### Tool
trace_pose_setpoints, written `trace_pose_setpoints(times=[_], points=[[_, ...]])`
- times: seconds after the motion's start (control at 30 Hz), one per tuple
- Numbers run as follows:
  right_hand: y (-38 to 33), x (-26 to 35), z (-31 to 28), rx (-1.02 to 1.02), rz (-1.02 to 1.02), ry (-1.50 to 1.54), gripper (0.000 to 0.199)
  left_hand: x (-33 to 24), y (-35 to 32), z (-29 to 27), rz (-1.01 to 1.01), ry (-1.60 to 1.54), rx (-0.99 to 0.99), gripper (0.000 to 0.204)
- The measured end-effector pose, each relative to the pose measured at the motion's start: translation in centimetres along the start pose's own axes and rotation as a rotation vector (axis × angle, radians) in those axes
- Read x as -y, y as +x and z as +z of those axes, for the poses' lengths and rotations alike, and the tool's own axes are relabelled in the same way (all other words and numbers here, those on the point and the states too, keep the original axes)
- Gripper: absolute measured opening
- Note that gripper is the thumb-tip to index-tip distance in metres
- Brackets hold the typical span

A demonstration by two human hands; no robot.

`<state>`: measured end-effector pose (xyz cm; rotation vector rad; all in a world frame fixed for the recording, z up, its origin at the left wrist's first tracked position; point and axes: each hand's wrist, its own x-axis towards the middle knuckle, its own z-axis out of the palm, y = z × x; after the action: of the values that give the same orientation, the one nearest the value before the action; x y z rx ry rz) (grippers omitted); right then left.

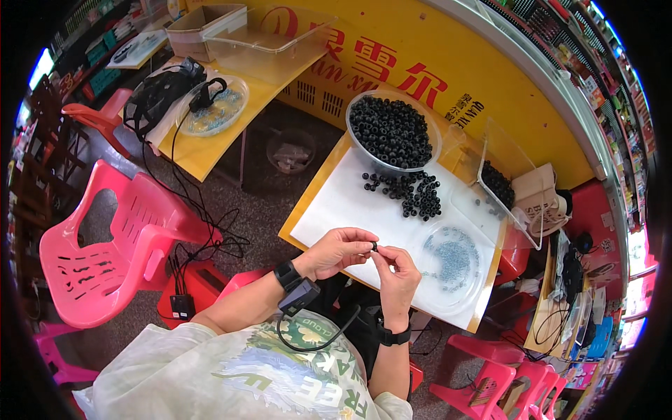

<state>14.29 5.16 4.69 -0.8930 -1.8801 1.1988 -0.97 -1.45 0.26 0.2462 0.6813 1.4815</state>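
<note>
Head view: one surface (309, 190), yellow-edged, covered with a white sheet (325, 208). Item, one small black bead (374, 247), raised above the near edge, between the fingertips of both hands. Left hand (334, 250): grip pinching the bead between thumb and forefinger; dark band (286, 276) at the wrist. Right hand (397, 274): grip with thumb and forefinger pressed together at the bead's near side; whether anything finer lies between them cannot be told; dark band (394, 336) at the wrist. Item, round clear tub (371, 165), heaped with black beads, at the far left corner. Item, loose black beads (421, 199), scattered just beside the tub, toward the middle. Item, clear rectangular bin (509, 155), tilted, holding more black beads, at the far right corner. Item, round clear tray (441, 297), pale blue beads (453, 260) within, toward the near right corner.
</note>
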Motion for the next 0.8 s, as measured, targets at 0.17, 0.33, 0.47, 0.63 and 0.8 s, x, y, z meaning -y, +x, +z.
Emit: trace_pose_setpoints(times=[0.17, 0.33, 0.47, 0.63, 0.8], points=[[0.2, -0.3, -1.4, 0.212, 0.150, 0.038, 0.030, -0.6, -0.2, -0.8, -0.117, -0.003, 0.150, 0.037], [-0.2, -1.0, -1.8, 0.387, 0.046, 0.101, 0.034, -0.8, -0.7, -0.8, -0.207, -0.005, 0.207, 0.060], [-1.1, -1.7, -1.7, 0.333, 0.046, 0.132, 0.030, 0.1, -0.5, -1.3, -0.241, 0.000, 0.200, 0.058], [-1.7, -2.6, -1.6, 0.277, 0.077, 0.119, 0.028, 1.4, -0.2, -1.5, -0.255, -0.038, 0.173, 0.049], [1.6, -2.1, -4.5, 0.283, 0.327, 0.189, 0.025, 1.5, 0.5, -0.9, -0.267, -0.057, 0.130, 0.038]])
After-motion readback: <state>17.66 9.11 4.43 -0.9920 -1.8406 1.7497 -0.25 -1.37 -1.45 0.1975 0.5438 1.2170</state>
